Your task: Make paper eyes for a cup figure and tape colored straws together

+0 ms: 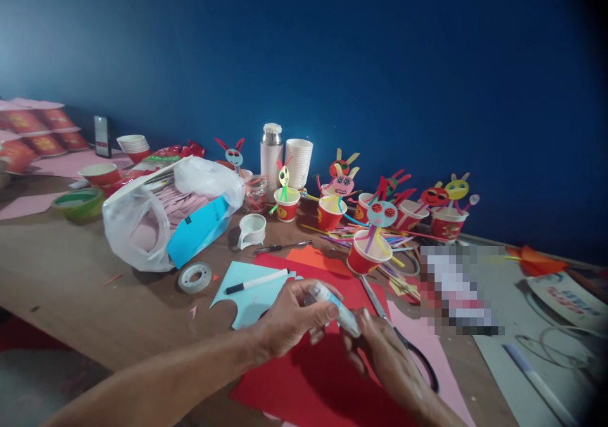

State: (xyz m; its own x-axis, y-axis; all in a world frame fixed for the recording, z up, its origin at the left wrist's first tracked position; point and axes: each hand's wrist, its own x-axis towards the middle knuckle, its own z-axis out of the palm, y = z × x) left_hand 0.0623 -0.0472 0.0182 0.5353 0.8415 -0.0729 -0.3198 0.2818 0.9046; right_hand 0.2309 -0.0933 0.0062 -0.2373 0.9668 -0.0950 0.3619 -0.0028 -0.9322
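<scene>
Above the red paper (313,376), my left hand (304,313) is closed around a small white tube with a light-blue label (338,308). The tube is tilted, its lower end pointing right. At that lower end, my right hand (384,351) has its thumb and fingers closed against the tube. Scissors with black handles (420,354) lie partly under my right hand. Left of the hands, a black-and-white marker (256,281) rests on cut light-blue paper (237,306). Behind them stands a red paper cup with a blue paper figure (368,259).
Several more cups with paper figures (332,215) stand along the wall. A plastic bag (137,224) of pink paper strips sits left, near a tape roll (194,277) and a white cup (252,230). A thermos (272,158) and stacked cups (299,161) stand behind.
</scene>
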